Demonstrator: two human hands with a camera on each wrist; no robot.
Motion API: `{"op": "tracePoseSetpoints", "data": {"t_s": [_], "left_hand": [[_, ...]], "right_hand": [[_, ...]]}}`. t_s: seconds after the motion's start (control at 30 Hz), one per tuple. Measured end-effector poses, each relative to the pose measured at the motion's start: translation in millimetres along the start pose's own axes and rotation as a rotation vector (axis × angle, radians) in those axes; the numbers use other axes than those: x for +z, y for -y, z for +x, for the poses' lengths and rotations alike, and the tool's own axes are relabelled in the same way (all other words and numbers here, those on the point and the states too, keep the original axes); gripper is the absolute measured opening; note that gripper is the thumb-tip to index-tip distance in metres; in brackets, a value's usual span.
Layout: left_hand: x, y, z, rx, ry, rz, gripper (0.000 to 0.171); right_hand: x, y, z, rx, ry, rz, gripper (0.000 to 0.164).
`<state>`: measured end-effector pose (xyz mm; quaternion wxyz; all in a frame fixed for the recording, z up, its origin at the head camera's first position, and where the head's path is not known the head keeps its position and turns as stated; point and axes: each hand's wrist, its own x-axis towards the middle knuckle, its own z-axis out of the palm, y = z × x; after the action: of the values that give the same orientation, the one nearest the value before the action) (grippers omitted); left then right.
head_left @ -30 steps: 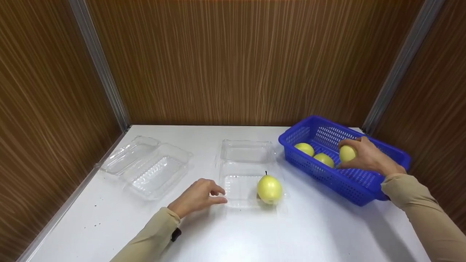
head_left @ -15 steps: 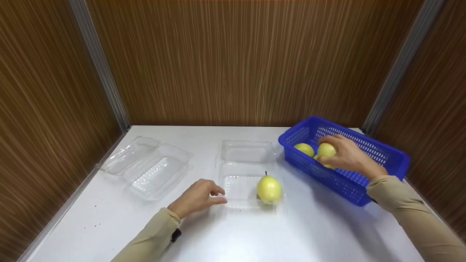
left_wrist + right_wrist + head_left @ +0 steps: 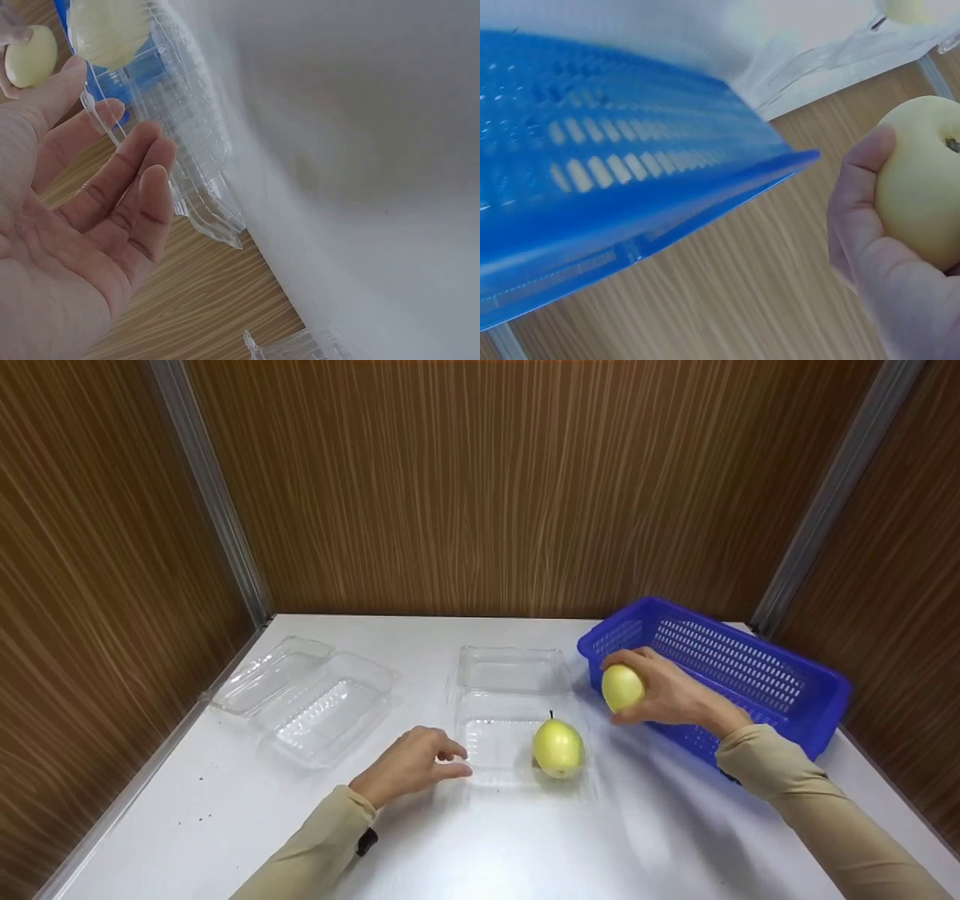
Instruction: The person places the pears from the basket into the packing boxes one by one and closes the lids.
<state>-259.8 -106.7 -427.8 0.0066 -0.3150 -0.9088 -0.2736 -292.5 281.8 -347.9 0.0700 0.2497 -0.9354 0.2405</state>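
My right hand grips a yellow pear at the left end of the blue basket. In the right wrist view, fingers and thumb curl round that pear, whose stem hollow shows. Another yellow pear sits, stem pointing away, in the right half of the near part of an unfolded clear plastic clamshell box. My left hand stays at that box's left edge, its fingers loosely bent and holding nothing; whether the fingertips touch the plastic I cannot tell. The right hand hides the basket's left inside.
A second unfolded clear clamshell box lies at the left on the white table. Wood-patterned panels close off the back and both sides, with grey metal posts in the corners.
My right hand has moved left with its pear, from inside the blue basket to the basket's left rim. The left hand and the pear in the box have kept their places.
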Motion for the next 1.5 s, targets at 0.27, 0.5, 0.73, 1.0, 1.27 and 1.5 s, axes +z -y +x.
{"op": "tracePoseSetpoints", "data": {"t_s": [0.27,0.5,0.73,1.0,1.27,1.5], "left_hand": [[-1.9,-2.4,0.0,0.015,0.002,-0.006,0.028],[-4.4,-0.9,-3.0,0.032,-0.018,0.003,0.029],[-5.3,-1.7,-4.5,0.017,-0.028,0.018,0.029],[-3.2,-1.3,-8.3,0.043,-0.018,0.016,0.031],[-0.1,-1.3,-6.6,0.034,-0.022,-0.002,0.034],[1.5,-1.8,-7.1,-0.005,-0.008,-0.019,0.037]], "right_hand": [[12,16,1,-0.018,0.044,-0.005,0.073],[24,31,10,-0.026,0.051,0.053,0.074],[39,48,19,-0.012,0.040,0.092,0.073],[57,63,25,-0.058,0.103,0.121,0.074],[75,76,31,-0.091,0.138,0.125,0.075],[91,85,36,-0.074,0.140,0.086,0.075]]}}
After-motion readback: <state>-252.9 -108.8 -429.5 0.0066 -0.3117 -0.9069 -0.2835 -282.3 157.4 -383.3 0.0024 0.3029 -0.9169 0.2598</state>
